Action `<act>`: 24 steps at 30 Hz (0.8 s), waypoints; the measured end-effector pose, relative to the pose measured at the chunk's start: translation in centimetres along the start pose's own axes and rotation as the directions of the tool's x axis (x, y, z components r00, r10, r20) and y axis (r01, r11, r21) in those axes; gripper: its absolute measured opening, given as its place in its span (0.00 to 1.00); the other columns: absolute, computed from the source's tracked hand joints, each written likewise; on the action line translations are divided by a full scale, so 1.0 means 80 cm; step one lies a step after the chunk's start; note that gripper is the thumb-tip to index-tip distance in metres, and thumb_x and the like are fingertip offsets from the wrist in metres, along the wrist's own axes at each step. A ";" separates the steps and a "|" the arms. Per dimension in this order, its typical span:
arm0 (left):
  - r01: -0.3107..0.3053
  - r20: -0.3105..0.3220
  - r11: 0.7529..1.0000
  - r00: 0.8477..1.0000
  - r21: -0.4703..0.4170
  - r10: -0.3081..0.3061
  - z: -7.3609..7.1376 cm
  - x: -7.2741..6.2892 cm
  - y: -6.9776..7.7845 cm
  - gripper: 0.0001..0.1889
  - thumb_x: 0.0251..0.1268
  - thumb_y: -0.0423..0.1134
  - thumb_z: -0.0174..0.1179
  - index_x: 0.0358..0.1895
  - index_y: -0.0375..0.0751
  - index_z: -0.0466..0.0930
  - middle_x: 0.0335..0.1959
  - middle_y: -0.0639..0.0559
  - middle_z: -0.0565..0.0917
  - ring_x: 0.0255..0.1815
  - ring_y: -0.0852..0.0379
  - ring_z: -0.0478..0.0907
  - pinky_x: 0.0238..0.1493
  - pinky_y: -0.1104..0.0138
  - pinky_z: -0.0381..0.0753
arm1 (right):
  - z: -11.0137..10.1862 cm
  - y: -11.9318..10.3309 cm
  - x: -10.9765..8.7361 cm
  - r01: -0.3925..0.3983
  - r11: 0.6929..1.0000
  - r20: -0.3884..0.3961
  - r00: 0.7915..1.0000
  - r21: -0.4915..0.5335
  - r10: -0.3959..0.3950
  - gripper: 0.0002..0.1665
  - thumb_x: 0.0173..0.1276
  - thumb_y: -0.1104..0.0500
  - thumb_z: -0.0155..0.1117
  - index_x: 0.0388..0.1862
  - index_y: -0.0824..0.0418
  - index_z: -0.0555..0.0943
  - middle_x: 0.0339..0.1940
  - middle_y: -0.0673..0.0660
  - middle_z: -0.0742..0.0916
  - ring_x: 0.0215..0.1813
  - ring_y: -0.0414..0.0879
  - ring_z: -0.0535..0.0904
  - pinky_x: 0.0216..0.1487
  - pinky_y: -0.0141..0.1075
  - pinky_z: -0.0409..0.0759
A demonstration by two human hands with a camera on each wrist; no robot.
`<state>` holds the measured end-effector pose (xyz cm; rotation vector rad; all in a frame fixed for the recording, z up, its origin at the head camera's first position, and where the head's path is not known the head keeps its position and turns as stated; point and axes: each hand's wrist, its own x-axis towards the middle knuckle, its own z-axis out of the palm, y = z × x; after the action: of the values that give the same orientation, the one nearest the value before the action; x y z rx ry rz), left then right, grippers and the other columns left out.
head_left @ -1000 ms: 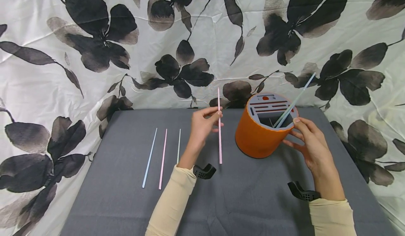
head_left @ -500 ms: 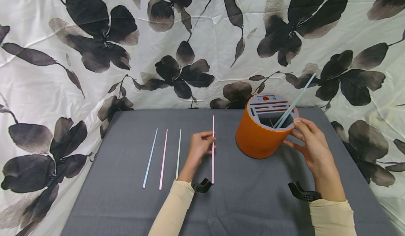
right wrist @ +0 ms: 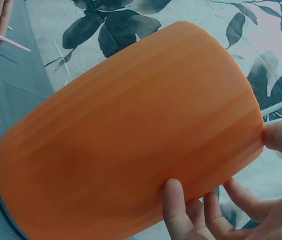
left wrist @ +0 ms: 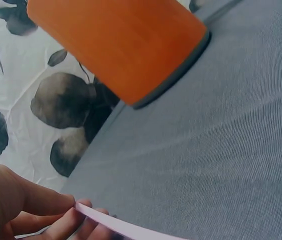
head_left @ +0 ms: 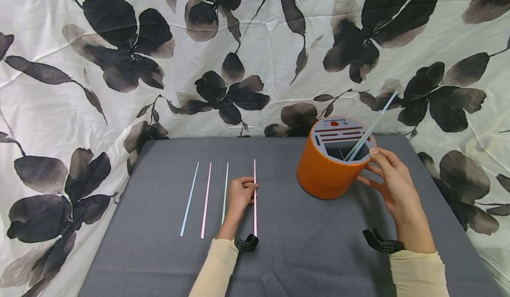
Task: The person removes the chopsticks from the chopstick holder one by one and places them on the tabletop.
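My left hand (head_left: 240, 194) pinches a long pink straw (head_left: 255, 213) between thumb and fingers, over the grey table left of centre. In the left wrist view the pink straw (left wrist: 123, 226) runs from the fingertips towards the bottom edge. My right hand (head_left: 394, 186) grips a round orange utensil holder (head_left: 324, 179), thumb at its rim and fingers against its side. Its grey top has several slots and a larger opening. Pale green and blue straws (head_left: 376, 122) lean out of that opening to the right.
Left of my left hand lie a blue straw (head_left: 189, 199), another pink straw (head_left: 206, 199) and a pale green straw (head_left: 225, 188), roughly side by side on the grey cloth (head_left: 303, 248). A flowered curtain (head_left: 159, 106) hangs behind the table.
My left hand has moved left and towards the near side with the pink straw, away from the holder and nearer the green straw. My right hand and the holder have stayed in place.
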<state>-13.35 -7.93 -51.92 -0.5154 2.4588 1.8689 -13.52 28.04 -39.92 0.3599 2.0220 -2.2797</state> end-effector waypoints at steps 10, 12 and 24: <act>-0.060 -0.118 0.971 0.989 0.233 0.090 -0.016 0.010 -0.007 0.09 0.65 0.31 0.68 0.47 0.39 0.92 0.34 0.47 0.93 0.15 0.64 0.80 0.23 0.69 0.84 | 0.002 0.000 0.000 0.001 1.000 -0.002 1.000 0.005 -0.001 0.21 0.77 0.46 0.66 0.63 0.48 0.73 0.55 0.44 0.76 0.47 0.38 0.82 0.38 0.35 0.90; -0.065 -0.125 0.961 0.987 0.270 0.102 -0.018 0.010 -0.007 0.09 0.65 0.32 0.69 0.46 0.41 0.92 0.34 0.48 0.93 0.15 0.66 0.78 0.27 0.68 0.83 | 0.002 0.000 0.000 0.001 1.000 -0.004 1.000 0.005 -0.001 0.21 0.77 0.46 0.66 0.63 0.48 0.73 0.55 0.44 0.76 0.47 0.38 0.82 0.38 0.35 0.90; -0.122 -0.181 0.908 0.961 0.400 0.209 -0.022 0.006 -0.010 0.08 0.60 0.31 0.70 0.41 0.41 0.93 0.30 0.52 0.92 0.33 0.48 0.89 0.41 0.52 0.83 | 0.001 0.001 0.001 -0.003 1.000 0.001 1.000 0.011 0.003 0.21 0.77 0.46 0.65 0.62 0.48 0.73 0.55 0.45 0.76 0.47 0.38 0.82 0.38 0.36 0.90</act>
<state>-13.24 -9.84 -52.24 -0.5299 3.0035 1.3683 -13.56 27.97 -39.96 0.3627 2.0076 -2.2894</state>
